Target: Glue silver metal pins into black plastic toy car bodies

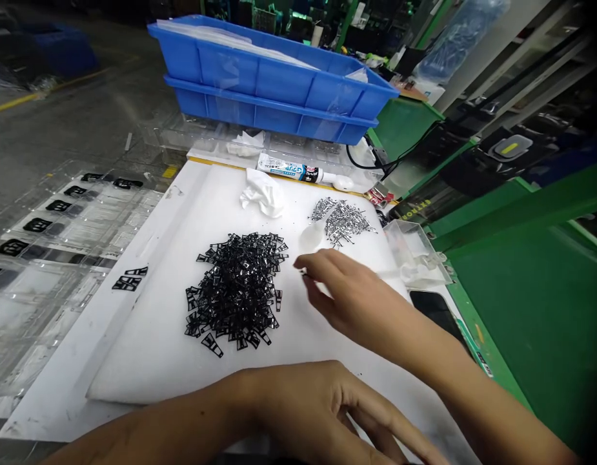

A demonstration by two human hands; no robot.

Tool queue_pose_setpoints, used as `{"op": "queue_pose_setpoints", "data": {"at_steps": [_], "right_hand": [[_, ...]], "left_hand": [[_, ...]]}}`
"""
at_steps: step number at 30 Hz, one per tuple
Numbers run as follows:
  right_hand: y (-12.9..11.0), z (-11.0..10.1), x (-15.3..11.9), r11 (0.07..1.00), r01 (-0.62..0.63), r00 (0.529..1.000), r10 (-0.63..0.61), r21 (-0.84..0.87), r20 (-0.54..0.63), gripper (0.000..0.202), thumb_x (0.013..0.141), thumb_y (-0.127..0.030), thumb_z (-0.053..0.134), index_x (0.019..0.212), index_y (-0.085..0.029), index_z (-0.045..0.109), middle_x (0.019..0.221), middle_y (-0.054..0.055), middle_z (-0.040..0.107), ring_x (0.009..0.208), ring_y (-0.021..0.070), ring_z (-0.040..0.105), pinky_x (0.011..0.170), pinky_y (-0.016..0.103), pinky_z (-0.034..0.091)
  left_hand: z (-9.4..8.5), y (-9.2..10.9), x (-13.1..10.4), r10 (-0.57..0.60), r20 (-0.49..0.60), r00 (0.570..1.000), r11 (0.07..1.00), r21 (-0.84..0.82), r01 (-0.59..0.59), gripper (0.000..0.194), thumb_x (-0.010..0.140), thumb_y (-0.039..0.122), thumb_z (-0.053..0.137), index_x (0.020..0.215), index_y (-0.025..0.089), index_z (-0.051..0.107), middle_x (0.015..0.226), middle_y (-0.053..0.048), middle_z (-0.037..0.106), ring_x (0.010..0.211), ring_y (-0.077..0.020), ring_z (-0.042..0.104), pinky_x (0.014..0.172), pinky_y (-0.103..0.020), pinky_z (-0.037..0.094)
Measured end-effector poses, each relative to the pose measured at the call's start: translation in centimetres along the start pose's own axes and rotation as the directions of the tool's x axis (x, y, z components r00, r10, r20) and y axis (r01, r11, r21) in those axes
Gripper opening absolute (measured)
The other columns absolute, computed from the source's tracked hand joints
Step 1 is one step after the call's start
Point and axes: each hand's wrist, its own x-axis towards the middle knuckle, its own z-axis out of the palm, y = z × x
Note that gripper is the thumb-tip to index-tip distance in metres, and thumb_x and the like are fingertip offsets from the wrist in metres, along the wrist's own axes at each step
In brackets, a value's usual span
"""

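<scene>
A heap of small black frame-like parts [240, 287] lies on the white foam pad [148, 349]. Behind and to the right is a pile of small silver metal pieces [346, 221], with a white spoon [312, 236] at its left edge. My right hand [334, 284] hovers between the two piles, thumb and forefinger close together around something tiny and dark that I cannot make out. At the bottom edge, nearest the camera, my left hand [327, 413] is bent to the right; its fingertips are partly cut off, and what they hold, if anything, is hidden.
Stacked blue bins [273, 81] stand at the back, behind a glue tube [288, 169] and crumpled tissue [262, 192]. Clear trays [60, 258] lie at left. A clear box [418, 255] and dark phone [436, 313] are at right, beside green panels.
</scene>
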Motion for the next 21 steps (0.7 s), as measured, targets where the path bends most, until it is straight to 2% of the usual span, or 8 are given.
{"op": "queue_pose_setpoints", "data": {"at_steps": [4,6,8,9,10,12,17,21], "right_hand": [[0.3,-2.8,-5.1,0.962,-0.207,0.949,0.241,0.176,-0.201,0.028,0.095,-0.025,0.057,0.122,-0.023,0.063,0.098,0.004,0.067,0.084,0.0167,0.065,0.068,0.027,0.055],[-0.2,-3.3,-7.7,0.886,-0.326,0.828,0.436,0.330,-0.353,0.024,0.090,-0.030,0.066,0.113,-0.027,0.069,0.099,0.003,0.070,0.084,0.0180,0.069,0.070,0.026,0.059],[-1.0,-2.9,-9.9,0.769,-0.411,0.644,0.625,0.489,-0.442,0.022,0.084,-0.030,0.074,0.105,-0.025,0.072,0.094,0.004,0.072,0.079,0.0194,0.072,0.068,0.024,0.062],[-1.5,-2.4,-10.6,0.712,-0.434,0.567,0.692,0.552,-0.447,0.021,0.082,-0.029,0.076,0.101,-0.024,0.071,0.092,0.005,0.073,0.076,0.0197,0.072,0.067,0.023,0.062],[-2.0,-1.8,-11.2,0.676,-0.443,0.530,0.727,0.588,-0.437,0.021,0.081,-0.029,0.077,0.100,-0.024,0.070,0.091,0.004,0.073,0.076,0.0195,0.073,0.068,0.022,0.063],[-2.8,-0.5,-11.8,0.681,-0.452,0.565,0.718,0.575,-0.406,0.020,0.084,-0.028,0.075,0.101,-0.024,0.068,0.096,0.003,0.073,0.083,0.0180,0.073,0.076,0.021,0.062],[-3.8,1.0,-11.3,0.848,-0.422,0.737,0.527,0.320,-0.423,0.011,0.091,-0.016,0.067,0.100,-0.023,0.066,0.097,-0.001,0.070,0.085,0.0091,0.068,0.082,0.015,0.055],[-4.3,0.9,-9.9,0.905,-0.313,0.794,0.415,0.287,-0.445,0.016,0.091,-0.011,0.065,0.105,-0.017,0.064,0.100,0.002,0.069,0.091,0.0090,0.068,0.089,0.014,0.052]], "left_hand": [[0.6,0.6,0.8,0.039,-0.304,0.952,0.966,-0.233,-0.114,0.045,0.084,0.043,0.071,0.123,0.020,0.069,0.096,-0.009,0.072,0.076,-0.0234,0.076,0.067,-0.033,0.060],[0.8,0.8,1.3,0.111,-0.542,0.833,0.904,-0.293,-0.311,0.043,0.087,0.038,0.069,0.124,0.017,0.063,0.098,-0.012,0.070,0.076,-0.0252,0.076,0.066,-0.036,0.061],[0.9,1.0,1.5,0.155,-0.724,0.672,0.861,-0.235,-0.451,0.041,0.091,0.033,0.065,0.127,0.015,0.059,0.104,-0.014,0.069,0.085,-0.0291,0.076,0.070,-0.039,0.062],[0.8,1.2,1.5,0.164,-0.768,0.620,0.853,-0.206,-0.480,0.040,0.092,0.032,0.063,0.129,0.015,0.057,0.108,-0.015,0.068,0.089,-0.0302,0.075,0.073,-0.039,0.062],[0.8,1.3,1.4,0.165,-0.783,0.599,0.851,-0.194,-0.488,0.040,0.094,0.031,0.062,0.131,0.015,0.057,0.112,-0.016,0.068,0.093,-0.0308,0.075,0.075,-0.040,0.062],[0.7,1.5,1.3,0.147,-0.783,0.605,0.848,-0.215,-0.484,0.040,0.096,0.030,0.059,0.133,0.017,0.056,0.116,-0.016,0.067,0.097,-0.0315,0.074,0.078,-0.041,0.062],[0.7,1.7,1.2,0.085,-0.797,0.599,0.838,-0.268,-0.475,0.041,0.098,0.027,0.055,0.138,0.020,0.056,0.115,-0.014,0.071,0.096,-0.0285,0.074,0.081,-0.042,0.061],[0.6,1.7,1.3,0.076,-0.800,0.596,0.834,-0.277,-0.478,0.038,0.096,0.025,0.059,0.134,0.020,0.059,0.114,-0.013,0.073,0.096,-0.0246,0.073,0.087,-0.041,0.060]]}}
